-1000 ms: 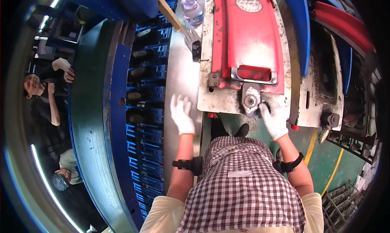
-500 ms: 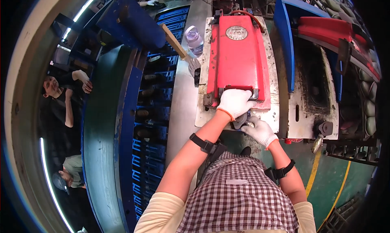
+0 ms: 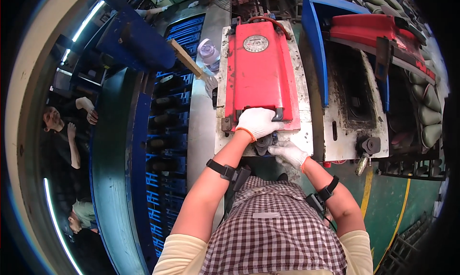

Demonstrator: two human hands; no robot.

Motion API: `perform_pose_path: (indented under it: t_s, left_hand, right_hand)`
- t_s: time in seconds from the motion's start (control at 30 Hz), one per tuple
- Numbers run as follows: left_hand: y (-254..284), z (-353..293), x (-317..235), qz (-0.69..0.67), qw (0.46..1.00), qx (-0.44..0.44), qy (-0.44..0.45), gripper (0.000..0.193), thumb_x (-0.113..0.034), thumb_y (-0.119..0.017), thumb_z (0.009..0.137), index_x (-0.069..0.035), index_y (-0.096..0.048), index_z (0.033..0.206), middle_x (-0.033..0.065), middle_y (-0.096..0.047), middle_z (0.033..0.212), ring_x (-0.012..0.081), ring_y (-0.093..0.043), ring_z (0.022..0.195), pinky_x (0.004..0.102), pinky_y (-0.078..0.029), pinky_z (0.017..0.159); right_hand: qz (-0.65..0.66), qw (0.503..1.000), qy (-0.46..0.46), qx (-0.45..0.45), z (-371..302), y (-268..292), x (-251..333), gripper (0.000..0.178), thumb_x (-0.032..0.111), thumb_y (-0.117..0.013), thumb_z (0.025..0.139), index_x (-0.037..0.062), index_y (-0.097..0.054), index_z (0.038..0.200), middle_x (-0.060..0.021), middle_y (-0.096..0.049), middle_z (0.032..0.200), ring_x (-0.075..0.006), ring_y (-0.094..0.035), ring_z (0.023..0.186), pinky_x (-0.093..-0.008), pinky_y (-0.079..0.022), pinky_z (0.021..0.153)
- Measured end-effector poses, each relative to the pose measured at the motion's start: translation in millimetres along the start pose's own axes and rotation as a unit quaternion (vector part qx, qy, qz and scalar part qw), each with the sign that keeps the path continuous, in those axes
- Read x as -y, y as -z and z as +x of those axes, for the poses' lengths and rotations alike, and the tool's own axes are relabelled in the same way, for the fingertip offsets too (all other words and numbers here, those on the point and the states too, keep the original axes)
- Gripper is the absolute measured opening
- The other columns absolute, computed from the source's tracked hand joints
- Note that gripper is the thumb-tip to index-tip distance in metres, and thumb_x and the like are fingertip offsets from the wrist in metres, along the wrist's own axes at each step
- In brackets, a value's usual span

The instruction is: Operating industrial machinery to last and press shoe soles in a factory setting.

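Note:
My left hand, in a white glove, is closed round the black handle at the near end of a red lid. The lid lies down over a pale, stained metal plate. Just below that hand, a dark rounded knob sticks out from the plate's front edge. Beside the knob is my right hand, also gloved, with bent fingers pressed together. Whatever those fingers hold is hidden.
On the right stands a similar machine with its red lid raised, its dark mould bed exposed and a blue guard alongside. A clear bottle stands left, by a rack of blue bars. Two people are beyond the green conveyor.
The view has shifted, so the machine appears further left. My right fingers have turned in towards the knob, and the shiny metal piece beside them is now covered. My left hand stays on the handle.

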State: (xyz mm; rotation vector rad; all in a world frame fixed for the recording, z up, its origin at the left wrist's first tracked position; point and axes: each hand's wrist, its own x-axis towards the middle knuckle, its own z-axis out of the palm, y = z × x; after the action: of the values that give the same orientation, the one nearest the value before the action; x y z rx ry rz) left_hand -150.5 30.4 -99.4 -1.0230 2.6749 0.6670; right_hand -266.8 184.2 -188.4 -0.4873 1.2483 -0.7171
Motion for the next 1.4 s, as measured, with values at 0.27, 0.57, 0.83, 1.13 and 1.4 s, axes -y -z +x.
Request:
perform_pose_path:
  t_s: [0.27, 0.57, 0.83, 1.13, 1.4]
  left_hand:
    - [-2, 0, -2, -0.008, 1.000, 0.015, 0.006, 0.059, -0.063, -0.062, 0.087, -0.006, -0.077, 0.099, 0.0207, -0.074, 0.095, 0.0369, -0.073, 0.091, 0.0478, -0.055, 0.085]
    - [-1, 4, 1, -0.010, 0.999, 0.032, 0.020, 0.064, -0.066, -0.063, 0.084, -0.007, -0.077, 0.102, 0.0217, -0.075, 0.100, 0.0371, -0.073, 0.095, 0.0471, -0.055, 0.088]
    - [3, 7, 1, -0.028, 0.997, 0.058, 0.031, 0.068, -0.069, -0.063, 0.082, -0.006, -0.077, 0.102, 0.0214, -0.075, 0.102, 0.0368, -0.073, 0.098, 0.0464, -0.054, 0.091]
    - [2, 5, -2, -0.034, 0.998, 0.047, 0.025, 0.070, -0.071, -0.062, 0.082, -0.006, -0.077, 0.103, 0.0207, -0.075, 0.104, 0.0360, -0.072, 0.101, 0.0460, -0.053, 0.093]
    - [3, 4, 0, -0.020, 0.998, 0.056, 0.031, 0.073, -0.073, -0.061, 0.083, -0.005, -0.077, 0.103, 0.0216, -0.075, 0.104, 0.0368, -0.072, 0.101, 0.0465, -0.053, 0.093]
  right_hand:
    - [0.012, 0.999, -0.026, 0.026, -3, 4, 4, 0.030, 0.028, -0.072, 0.099, 0.0046, -0.059, 0.113, 0.0011, -0.050, 0.066, -0.0079, -0.047, 0.051, -0.0242, -0.031, 0.043]
    - [-0.006, 0.999, -0.006, 0.035, 7, 10, -8, 0.032, 0.034, -0.072, 0.098, 0.0084, -0.061, 0.114, 0.0010, -0.057, 0.068, -0.0081, -0.052, 0.055, -0.0245, -0.036, 0.047]
    - [-0.005, 1.000, -0.008, 0.024, 1, 7, -3, 0.036, 0.036, -0.072, 0.099, 0.0055, -0.062, 0.115, 0.0007, -0.056, 0.068, -0.0093, -0.051, 0.054, -0.0253, -0.035, 0.045]
    - [0.008, 1.000, 0.003, -0.008, -3, 4, -5, 0.034, 0.035, -0.071, 0.100, 0.0052, -0.063, 0.113, 0.0017, -0.054, 0.067, -0.0074, -0.049, 0.052, -0.0235, -0.033, 0.043]
    - [0.007, 1.000, -0.014, -0.006, -1, 3, -4, 0.036, 0.034, -0.071, 0.100, 0.0030, -0.063, 0.116, 0.0009, -0.055, 0.069, -0.0077, -0.049, 0.054, -0.0239, -0.033, 0.044]
